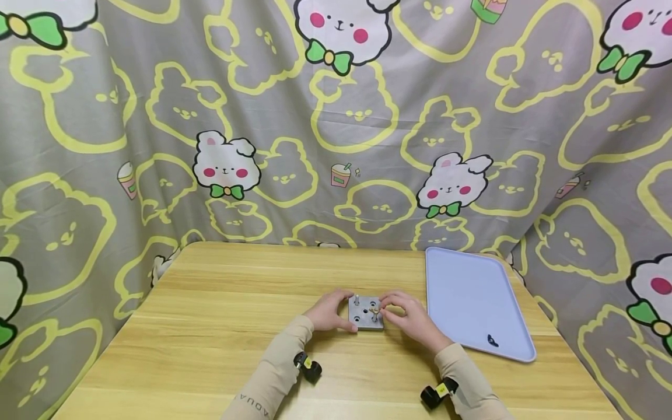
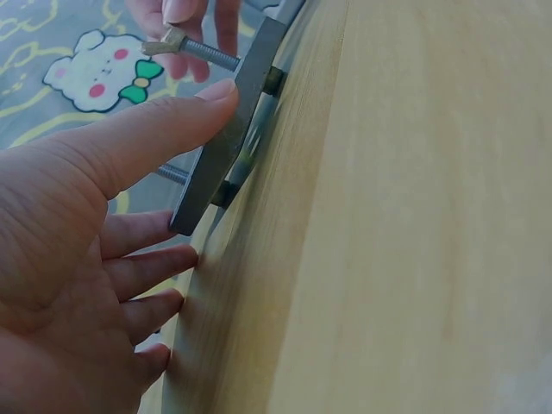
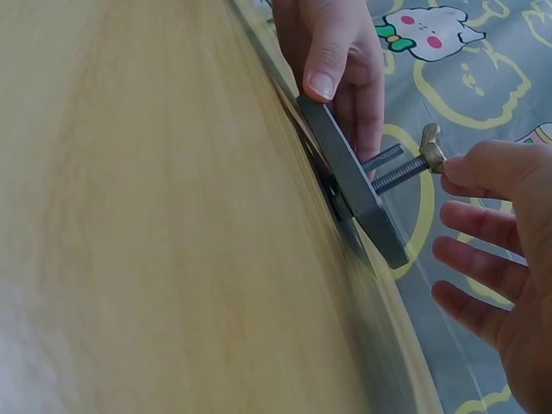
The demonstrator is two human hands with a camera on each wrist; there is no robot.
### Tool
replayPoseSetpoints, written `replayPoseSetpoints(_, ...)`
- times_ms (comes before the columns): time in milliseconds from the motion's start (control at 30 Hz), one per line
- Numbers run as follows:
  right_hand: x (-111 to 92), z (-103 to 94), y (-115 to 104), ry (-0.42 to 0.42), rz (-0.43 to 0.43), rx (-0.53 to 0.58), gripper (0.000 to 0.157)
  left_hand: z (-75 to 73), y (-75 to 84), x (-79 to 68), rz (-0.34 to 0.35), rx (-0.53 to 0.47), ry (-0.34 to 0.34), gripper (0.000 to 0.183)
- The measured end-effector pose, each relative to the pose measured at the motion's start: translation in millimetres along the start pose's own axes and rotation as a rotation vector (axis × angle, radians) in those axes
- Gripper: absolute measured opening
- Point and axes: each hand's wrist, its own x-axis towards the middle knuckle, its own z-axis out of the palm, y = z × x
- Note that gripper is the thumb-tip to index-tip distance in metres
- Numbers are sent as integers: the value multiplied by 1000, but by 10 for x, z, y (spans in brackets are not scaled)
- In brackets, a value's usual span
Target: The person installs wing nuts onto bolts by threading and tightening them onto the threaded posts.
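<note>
A square grey metal plate [image 1: 366, 321] with several holes stands on short dark feet on the table. Two threaded bolts rise from it; the bare one [image 1: 357, 300] is at the back left. On the front-right bolt [image 3: 401, 176] sits a brass wing nut [image 3: 432, 148], near the bolt's top end. My left hand [image 1: 329, 312] holds the plate's left side, thumb at the front corner and fingers toward the back. With the fingertips of my right hand [image 1: 412, 318] I pinch the wing nut, the other fingers spread loosely beside it.
A pale blue tray [image 1: 467, 291] lies to the right on the wooden table [image 1: 236, 291], with a small black piece [image 1: 492, 340] near its front edge. A patterned curtain [image 1: 367, 140] hangs behind the table. Each forearm wears a black wrist camera [image 1: 310, 368].
</note>
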Motion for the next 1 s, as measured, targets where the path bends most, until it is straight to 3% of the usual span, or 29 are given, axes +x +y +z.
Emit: replayPoseSetpoints(1000, -3, -5, 15, -10, -2, -4, 11, -21, 17, -12, 9, 1, -1, 90)
